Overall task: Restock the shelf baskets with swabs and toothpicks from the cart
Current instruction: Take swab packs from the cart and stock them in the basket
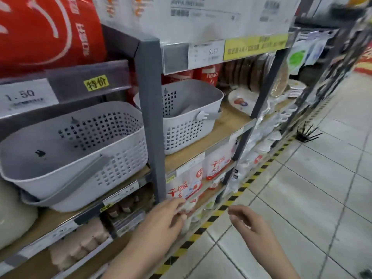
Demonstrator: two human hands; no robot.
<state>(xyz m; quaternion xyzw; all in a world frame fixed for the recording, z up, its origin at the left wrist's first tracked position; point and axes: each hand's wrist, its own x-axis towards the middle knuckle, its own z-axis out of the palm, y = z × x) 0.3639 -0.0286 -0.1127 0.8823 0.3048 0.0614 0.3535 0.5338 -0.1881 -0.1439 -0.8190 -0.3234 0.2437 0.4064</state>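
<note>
**2 grey baskets on the shelf, a small white item held low**

A small white item [188, 207], blurred beyond identification, is pinched by the fingertips of the left hand [167, 215] at 6 o'clock, just in front of the lower shelf. The right hand [244, 220] is held apart at 5 o'clock over the tiled floor [312, 198], its fingers loosely curled around nothing. The near basket [76, 158] is seen at 9 o'clock and the far basket [187, 115] near centre, separated by a grey upright post [150, 117]. A price tag [26, 96] reading "1.50" is placed at 9 o'clock beside a yellow sticker [96, 82] marked "特价". A tag [206, 54] reading "9.90" is mounted at 12 o'clock. "hello" is printed on a red pack [208, 74].
</note>
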